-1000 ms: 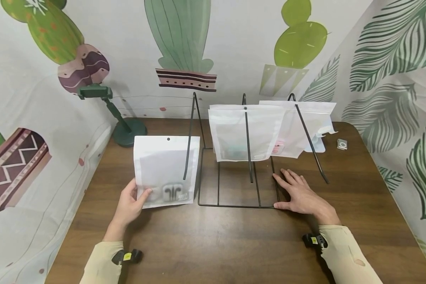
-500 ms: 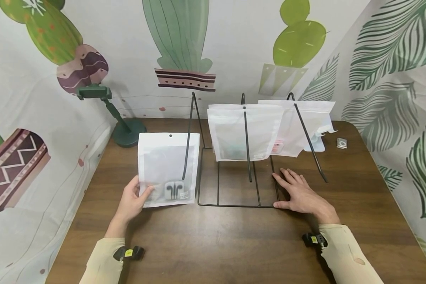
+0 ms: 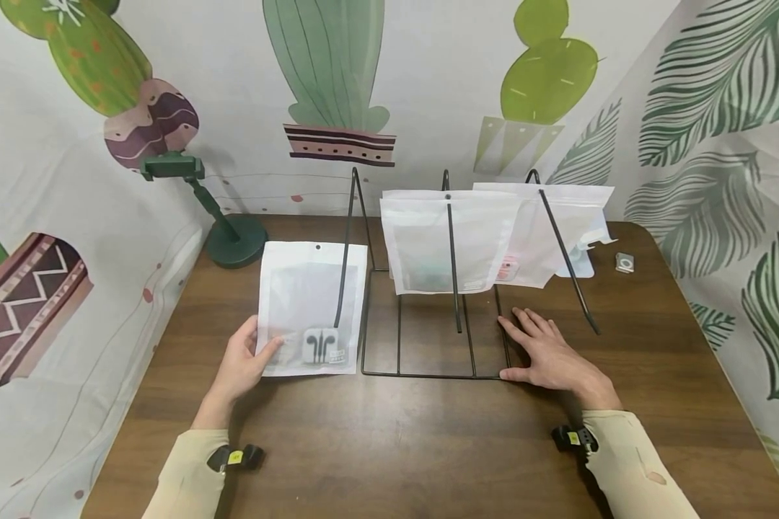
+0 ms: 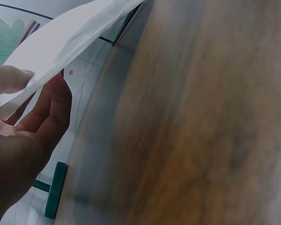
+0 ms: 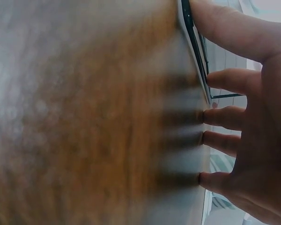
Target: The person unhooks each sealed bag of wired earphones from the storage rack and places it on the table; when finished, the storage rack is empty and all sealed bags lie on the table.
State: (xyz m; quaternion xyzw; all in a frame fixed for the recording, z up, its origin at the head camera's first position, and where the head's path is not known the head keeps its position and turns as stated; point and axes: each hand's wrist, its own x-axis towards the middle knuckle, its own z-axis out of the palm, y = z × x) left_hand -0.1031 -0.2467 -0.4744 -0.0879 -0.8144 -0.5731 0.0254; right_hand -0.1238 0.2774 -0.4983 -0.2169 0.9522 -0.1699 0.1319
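Observation:
My left hand (image 3: 239, 362) pinches the lower left edge of a white zip pouch (image 3: 298, 288), thumb in front and fingers behind. Earphones (image 3: 321, 346) show through the pouch's lower part, and a small hole sits at its top. The left wrist view shows the pouch (image 4: 70, 37) bowed between thumb and fingers. The pouch overlaps the left prong of a black wire rack (image 3: 438, 378); whether its hole is on that prong I cannot tell. My right hand (image 3: 552, 357) rests with spread fingers at the rack's right front corner, fingertips on the table in the right wrist view.
One white pouch (image 3: 451, 241) hangs on the middle prong and another (image 3: 558, 223) on the right prong. A green phone stand (image 3: 236, 240) is at the back left. A small silver device (image 3: 625, 263) lies at the right on the wooden table (image 3: 389, 454).
My left hand has shifted the pouch slightly right and up, making it straighter and the earphones clearer. My right hand and the rack have stayed put.

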